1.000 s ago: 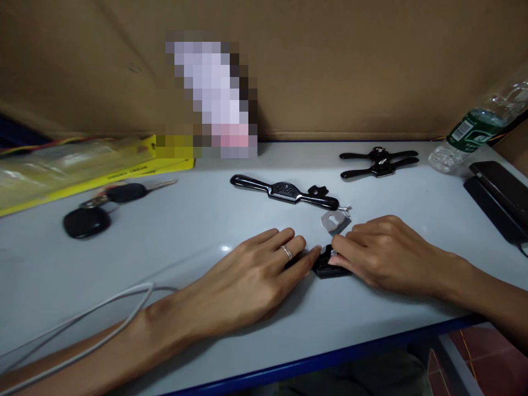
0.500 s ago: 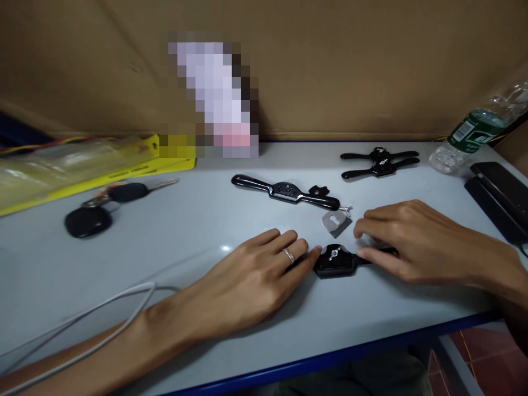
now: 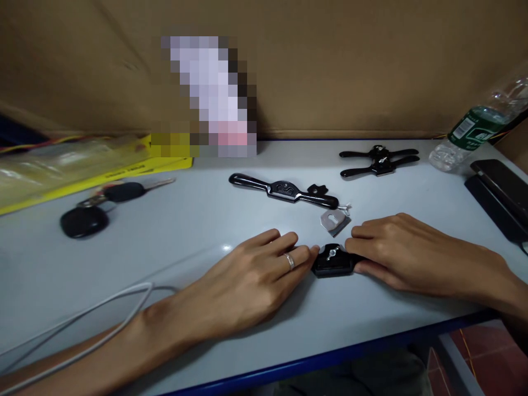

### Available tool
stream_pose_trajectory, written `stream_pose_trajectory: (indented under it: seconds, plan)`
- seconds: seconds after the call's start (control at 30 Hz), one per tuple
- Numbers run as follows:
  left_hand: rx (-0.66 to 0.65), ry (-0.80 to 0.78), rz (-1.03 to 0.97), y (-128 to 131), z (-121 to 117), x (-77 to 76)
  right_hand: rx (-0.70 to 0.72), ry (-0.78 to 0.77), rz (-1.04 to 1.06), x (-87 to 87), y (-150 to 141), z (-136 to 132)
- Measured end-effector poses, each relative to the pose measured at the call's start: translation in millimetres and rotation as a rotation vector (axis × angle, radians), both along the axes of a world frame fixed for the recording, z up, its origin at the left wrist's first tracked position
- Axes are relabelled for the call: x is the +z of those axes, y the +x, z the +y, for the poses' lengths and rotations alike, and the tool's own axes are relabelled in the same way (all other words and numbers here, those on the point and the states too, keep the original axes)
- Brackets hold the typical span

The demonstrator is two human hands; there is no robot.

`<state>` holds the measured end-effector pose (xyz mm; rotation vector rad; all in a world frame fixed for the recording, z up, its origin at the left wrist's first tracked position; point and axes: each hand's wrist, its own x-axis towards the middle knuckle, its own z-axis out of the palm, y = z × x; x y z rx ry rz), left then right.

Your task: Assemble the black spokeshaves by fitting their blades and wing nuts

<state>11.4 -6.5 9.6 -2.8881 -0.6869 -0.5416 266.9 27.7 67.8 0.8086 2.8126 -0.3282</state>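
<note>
Brown panel [image 3: 338, 66]: seen upright along the back of the scene.
Pale table [image 3: 190, 225]: used as the bench on which all the parts were laid out.
Left hand [image 3: 253, 275]: placed with its fingers at the left end of the near tool [image 3: 333, 266]; that handle was hidden beneath them, so whether it was gripped could not be told.
Right hand [image 3: 398, 253]: closed, thumb and fingers, about the near tool's right handle.
Near tool's state: kept flat on the table between the hands, towards the front edge; a bright screw [image 3: 333, 252] was seen on its body, so it was judged to be put together or nearly so, though tightness could not be read.
Bare tool body [image 3: 284, 190]: left across the middle with no screw or blade seen fitted; by judgement, the portion remaining.
Rear tools [image 3: 381, 165]: two, set side by side at the back with fittings mounted; judged complete.
Loose plates [image 3: 330, 220]: one pale and slotted, lapped over a darker one, behind the near tool.
Small black plate [image 3: 317, 190]: left just behind the bare body's right handle.
Silver screw [image 3: 345, 208]: left loose by that handle's tip.
</note>
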Motion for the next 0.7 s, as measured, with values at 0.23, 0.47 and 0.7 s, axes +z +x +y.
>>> stream_pose_trajectory:
  seconds: [0.23,0.47,0.7]
  plan:
    - [-0.003,0.01,0.006,-0.3,-0.5,2.2,-0.002,-0.019,0.058,-2.6,0.2,0.7]
    - [-0.013,0.022,0.002,-0.2,-0.5,0.6,-0.007,-0.038,0.09,-4.8,0.9,1.9]
    - [-0.005,0.022,0.002,0.6,-1.2,-0.6,0.018,-0.01,0.061,-2.5,-0.7,-0.3]
